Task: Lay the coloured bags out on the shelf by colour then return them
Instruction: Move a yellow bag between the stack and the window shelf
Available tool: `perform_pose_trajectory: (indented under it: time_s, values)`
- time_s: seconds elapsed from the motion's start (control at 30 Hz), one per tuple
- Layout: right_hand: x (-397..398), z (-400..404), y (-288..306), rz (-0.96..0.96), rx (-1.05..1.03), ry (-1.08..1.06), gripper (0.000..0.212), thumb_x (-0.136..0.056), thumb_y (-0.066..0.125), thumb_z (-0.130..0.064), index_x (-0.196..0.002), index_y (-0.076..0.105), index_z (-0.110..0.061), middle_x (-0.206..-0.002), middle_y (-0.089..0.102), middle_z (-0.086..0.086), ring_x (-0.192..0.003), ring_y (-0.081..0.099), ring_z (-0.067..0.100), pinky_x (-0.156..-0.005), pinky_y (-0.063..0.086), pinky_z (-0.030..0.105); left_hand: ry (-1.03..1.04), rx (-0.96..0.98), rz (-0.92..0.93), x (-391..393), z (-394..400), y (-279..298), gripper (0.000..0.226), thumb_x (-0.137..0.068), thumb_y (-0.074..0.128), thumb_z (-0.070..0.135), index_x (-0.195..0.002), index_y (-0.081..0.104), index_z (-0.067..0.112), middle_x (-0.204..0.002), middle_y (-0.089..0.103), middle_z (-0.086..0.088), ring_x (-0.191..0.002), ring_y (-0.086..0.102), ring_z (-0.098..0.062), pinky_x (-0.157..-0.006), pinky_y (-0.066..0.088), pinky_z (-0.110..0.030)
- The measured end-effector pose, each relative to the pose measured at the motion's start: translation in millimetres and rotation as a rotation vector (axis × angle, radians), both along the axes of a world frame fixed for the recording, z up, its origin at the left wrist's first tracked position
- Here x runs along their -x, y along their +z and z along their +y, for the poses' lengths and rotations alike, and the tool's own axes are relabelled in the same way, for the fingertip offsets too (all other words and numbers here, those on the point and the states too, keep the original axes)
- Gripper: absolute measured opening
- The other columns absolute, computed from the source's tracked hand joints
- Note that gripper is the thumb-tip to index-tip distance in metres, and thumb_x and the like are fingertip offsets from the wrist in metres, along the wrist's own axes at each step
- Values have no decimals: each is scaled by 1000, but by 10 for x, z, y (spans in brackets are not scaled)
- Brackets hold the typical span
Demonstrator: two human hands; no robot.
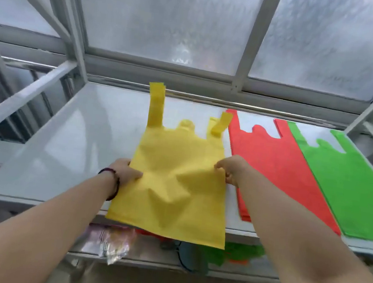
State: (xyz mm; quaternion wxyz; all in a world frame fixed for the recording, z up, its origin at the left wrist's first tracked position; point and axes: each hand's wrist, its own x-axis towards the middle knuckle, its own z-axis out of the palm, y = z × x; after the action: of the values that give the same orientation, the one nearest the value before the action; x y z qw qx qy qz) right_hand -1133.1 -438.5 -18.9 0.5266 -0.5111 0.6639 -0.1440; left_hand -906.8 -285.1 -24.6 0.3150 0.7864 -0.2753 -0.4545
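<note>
Both hands, left hand (127, 171) and right hand (231, 168), pinch the yellow bag (175, 182) by its side edges; it looks light, limp and crease-prone beside the red bag (278, 166).

No readable text anywhere in my view. Yellow bag (172, 175), red bag (278, 166) and green bag (349, 185) are all plain fabric, with no print, logo or label showing on any of them. The clear packet (112, 242) on the lower shelf has some printing on it, but it's too blurred to read.
</note>
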Motion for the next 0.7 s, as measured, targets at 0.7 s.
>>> perform_pose_trajectory:
  time_s: [0.7]
  values:
    - [-7,-641,-18,470,321,139,21,-85,56,-12,-67,49,-5,-69,53,8,-67,54,24,-48,40,25,-106,-106,-382,78,-609,-38,6,-85,50,12,-90,48,10,-90,53,-8,-76,49,-25,-64,42,-29]
